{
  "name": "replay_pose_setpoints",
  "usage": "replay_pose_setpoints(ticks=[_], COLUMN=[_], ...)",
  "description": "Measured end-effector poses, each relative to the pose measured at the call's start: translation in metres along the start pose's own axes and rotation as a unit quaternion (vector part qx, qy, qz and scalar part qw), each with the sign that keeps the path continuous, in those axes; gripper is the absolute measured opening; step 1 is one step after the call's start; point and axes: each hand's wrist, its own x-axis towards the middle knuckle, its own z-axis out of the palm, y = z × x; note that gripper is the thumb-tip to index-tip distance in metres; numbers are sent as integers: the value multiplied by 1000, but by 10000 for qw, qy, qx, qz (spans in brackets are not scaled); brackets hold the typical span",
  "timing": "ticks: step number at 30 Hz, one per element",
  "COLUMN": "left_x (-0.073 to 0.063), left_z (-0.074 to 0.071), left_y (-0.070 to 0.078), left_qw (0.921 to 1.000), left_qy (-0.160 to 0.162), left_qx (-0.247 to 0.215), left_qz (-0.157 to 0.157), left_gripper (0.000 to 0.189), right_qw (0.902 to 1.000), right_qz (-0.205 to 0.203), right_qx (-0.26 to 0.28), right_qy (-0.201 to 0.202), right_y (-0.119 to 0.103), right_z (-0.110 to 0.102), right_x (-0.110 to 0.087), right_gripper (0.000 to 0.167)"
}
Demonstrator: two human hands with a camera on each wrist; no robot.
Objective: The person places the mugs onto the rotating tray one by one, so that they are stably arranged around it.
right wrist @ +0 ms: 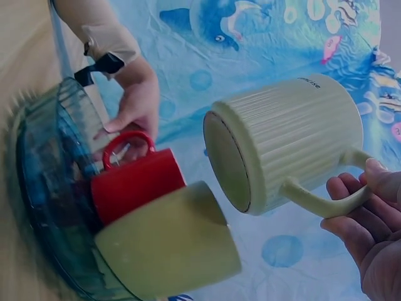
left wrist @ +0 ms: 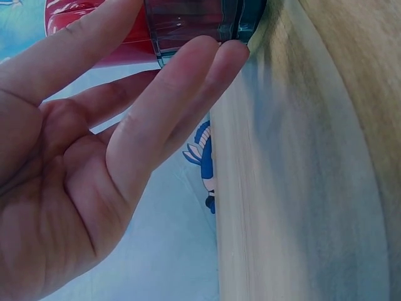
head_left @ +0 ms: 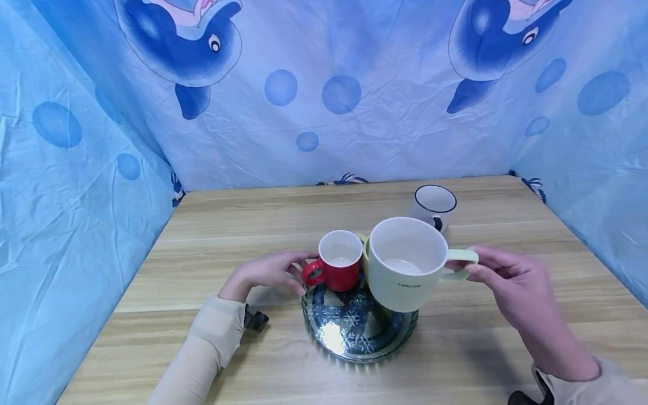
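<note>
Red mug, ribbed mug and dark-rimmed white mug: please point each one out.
Red mug (head_left: pixel 341 275), head view: outer wall below the rim.
Ribbed mug (right wrist: pixel 287 145), right wrist view: ribbed side wall.
Dark-rimmed white mug (head_left: pixel 435 201), head view: inside wall.

Both sleeves (head_left: pixel 201 342) are pale beige — each with a black fitting (head_left: pixel 257 321).

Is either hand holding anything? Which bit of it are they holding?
The right hand holds the pale green ribbed mug marked "concise" by its handle. The left hand, fingers outstretched beside the red mug, grips nothing.
</note>
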Motion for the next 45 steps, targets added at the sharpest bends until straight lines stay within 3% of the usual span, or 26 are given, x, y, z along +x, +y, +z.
replay_pose_setpoints(ticks=[13,19,26,28,45], left_x=[-2,-2,-5,-5,-5], left_z=[1,1,2,2,3], left_y=[1,1,6,7,8], left_qw=[9998,9998,9997,9997,9996], left_qy=[-102,-103,-67,-55,7], left_qx=[-176,-179,-167,-145,-49], left_qz=[-53,-30,-133,-162,-276], left_gripper=[81,80,77,77,75], right_qw=[9997,9977,9976,9966,9940], right_qz=[72,273,176,241,469], right_qx=[13,-587,-429,-620,-514], right_qy=[-245,-209,-518,-486,-848], right_y=[5,3,9,11,33], right_z=[13,19,27,29,44], right_x=[-7,-12,-17,-19,-24], right_gripper=[36,37,40,39,30])
